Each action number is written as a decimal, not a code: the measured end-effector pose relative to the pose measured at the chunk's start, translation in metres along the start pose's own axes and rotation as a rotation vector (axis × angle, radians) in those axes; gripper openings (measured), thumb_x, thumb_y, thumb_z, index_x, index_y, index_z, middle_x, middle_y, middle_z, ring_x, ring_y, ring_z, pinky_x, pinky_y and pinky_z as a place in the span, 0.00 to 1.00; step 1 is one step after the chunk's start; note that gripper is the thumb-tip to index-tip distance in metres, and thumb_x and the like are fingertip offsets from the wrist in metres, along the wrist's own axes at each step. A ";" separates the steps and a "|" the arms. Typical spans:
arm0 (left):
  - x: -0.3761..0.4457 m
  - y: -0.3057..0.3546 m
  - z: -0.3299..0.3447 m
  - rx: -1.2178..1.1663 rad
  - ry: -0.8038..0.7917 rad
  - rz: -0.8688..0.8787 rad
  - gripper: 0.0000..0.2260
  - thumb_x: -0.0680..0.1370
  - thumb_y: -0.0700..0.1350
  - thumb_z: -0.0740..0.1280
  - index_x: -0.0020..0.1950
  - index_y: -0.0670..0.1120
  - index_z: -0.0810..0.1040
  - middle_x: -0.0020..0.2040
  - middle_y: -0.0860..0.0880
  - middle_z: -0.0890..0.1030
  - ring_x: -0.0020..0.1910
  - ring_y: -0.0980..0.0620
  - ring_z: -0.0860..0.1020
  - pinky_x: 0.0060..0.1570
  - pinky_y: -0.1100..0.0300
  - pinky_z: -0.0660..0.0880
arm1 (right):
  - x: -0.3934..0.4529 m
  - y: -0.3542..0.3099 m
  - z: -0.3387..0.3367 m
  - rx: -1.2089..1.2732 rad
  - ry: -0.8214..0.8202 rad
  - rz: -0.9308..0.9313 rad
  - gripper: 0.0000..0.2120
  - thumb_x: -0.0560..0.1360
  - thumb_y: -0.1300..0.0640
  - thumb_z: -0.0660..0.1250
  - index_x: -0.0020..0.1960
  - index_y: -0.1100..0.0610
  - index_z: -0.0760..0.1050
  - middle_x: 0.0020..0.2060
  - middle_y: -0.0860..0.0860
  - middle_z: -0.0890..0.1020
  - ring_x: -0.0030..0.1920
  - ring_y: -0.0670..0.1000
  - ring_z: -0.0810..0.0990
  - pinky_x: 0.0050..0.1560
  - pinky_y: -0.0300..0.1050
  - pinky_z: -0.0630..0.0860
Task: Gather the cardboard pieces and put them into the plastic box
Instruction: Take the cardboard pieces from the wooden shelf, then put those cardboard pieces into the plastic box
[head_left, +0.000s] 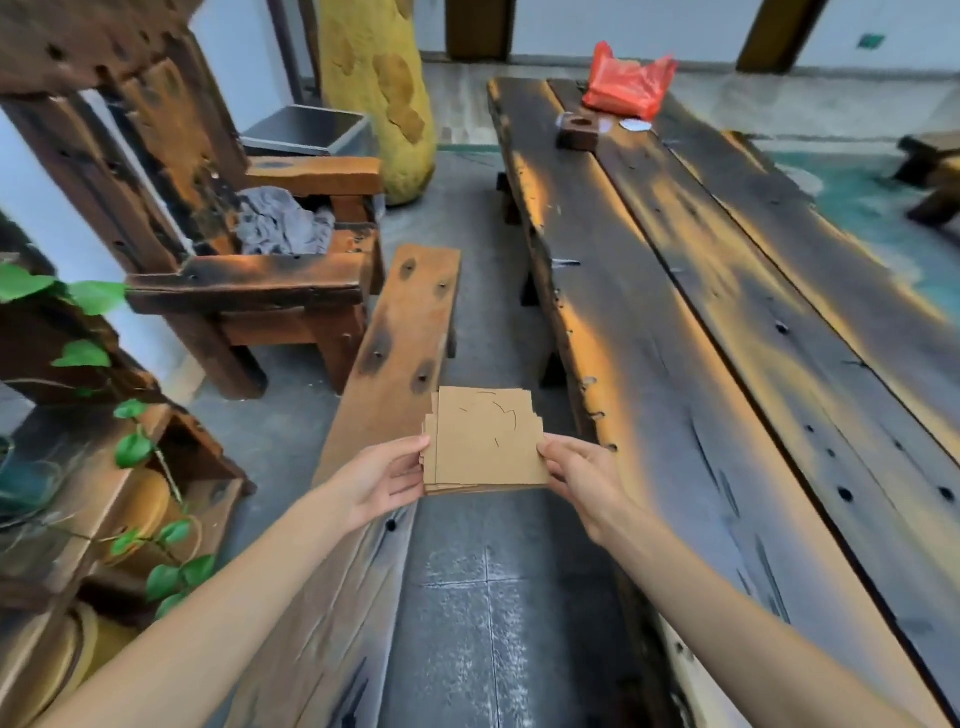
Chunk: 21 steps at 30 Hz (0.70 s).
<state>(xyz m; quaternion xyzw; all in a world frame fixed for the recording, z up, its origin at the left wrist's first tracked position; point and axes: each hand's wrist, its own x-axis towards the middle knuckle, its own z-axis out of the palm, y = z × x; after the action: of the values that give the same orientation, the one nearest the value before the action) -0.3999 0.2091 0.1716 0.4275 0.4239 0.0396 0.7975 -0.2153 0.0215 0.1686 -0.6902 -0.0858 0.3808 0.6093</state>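
A stack of brown cardboard pieces (485, 441) hangs in the air between the wooden bench and the long table, held flat with a few pen marks on the top sheet. My left hand (384, 480) grips the stack's left edge and my right hand (582, 475) grips its right edge. No plastic box is in view.
A long dark wooden table (727, 338) runs along the right, with a red plastic bag (628, 83) and a small wooden block (577, 130) at its far end. A wooden bench (400, 332) lies left of it, then a heavy armchair (249, 249) with grey cloth. Leafy plants (130, 447) stand at left.
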 end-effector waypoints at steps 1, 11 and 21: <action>0.004 -0.003 0.010 0.024 -0.014 -0.006 0.12 0.81 0.46 0.69 0.64 0.49 0.80 0.64 0.47 0.83 0.59 0.48 0.82 0.55 0.56 0.78 | -0.003 0.002 -0.011 0.015 0.019 0.008 0.11 0.81 0.62 0.65 0.58 0.61 0.84 0.54 0.57 0.88 0.59 0.56 0.84 0.63 0.53 0.80; 0.023 -0.040 0.098 0.211 -0.148 -0.062 0.13 0.78 0.50 0.73 0.62 0.48 0.83 0.56 0.48 0.89 0.50 0.51 0.88 0.40 0.60 0.83 | -0.048 0.037 -0.110 0.145 0.250 0.049 0.05 0.80 0.62 0.68 0.50 0.56 0.83 0.42 0.46 0.88 0.40 0.41 0.85 0.40 0.35 0.82; 0.032 -0.097 0.188 0.437 -0.324 -0.075 0.11 0.80 0.45 0.71 0.62 0.47 0.83 0.52 0.49 0.89 0.47 0.53 0.88 0.42 0.61 0.84 | -0.115 0.080 -0.202 0.223 0.411 0.126 0.10 0.81 0.60 0.67 0.59 0.60 0.83 0.52 0.51 0.87 0.54 0.50 0.85 0.45 0.39 0.81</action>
<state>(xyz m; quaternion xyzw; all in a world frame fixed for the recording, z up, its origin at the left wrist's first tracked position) -0.2752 0.0396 0.1330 0.5743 0.3049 -0.1511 0.7446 -0.1952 -0.2219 0.1382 -0.6857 0.1258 0.2767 0.6614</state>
